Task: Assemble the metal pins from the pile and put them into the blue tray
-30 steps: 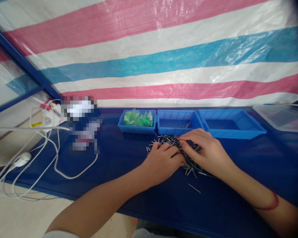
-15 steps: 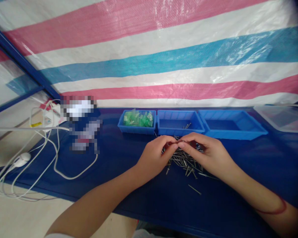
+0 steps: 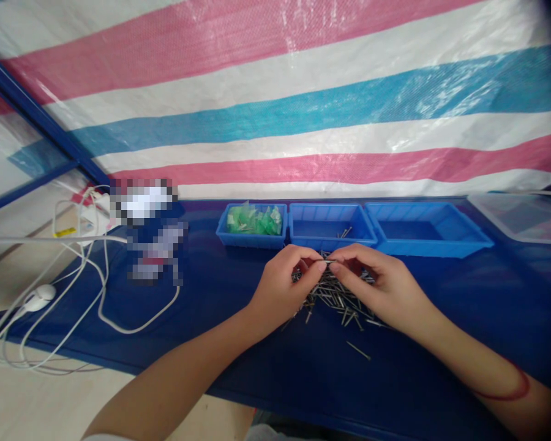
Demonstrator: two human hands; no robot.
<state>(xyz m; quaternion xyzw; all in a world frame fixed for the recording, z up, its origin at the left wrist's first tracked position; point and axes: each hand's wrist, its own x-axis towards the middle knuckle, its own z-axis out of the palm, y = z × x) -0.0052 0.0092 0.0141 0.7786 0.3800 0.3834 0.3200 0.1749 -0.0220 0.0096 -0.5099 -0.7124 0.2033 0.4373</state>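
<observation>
left hand (image 3: 281, 288), right hand (image 3: 382, 286), fingers (image 3: 316, 267) pinching one pin (image 3: 326, 261)

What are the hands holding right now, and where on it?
One thin metal pin, held level above the pile of pins. The left hand pinches one end and the right hand pinches the other.

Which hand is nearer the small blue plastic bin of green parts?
Left. The left hand lies just in front of the small blue plastic bin, by its right corner; right hand is farther right.
</observation>
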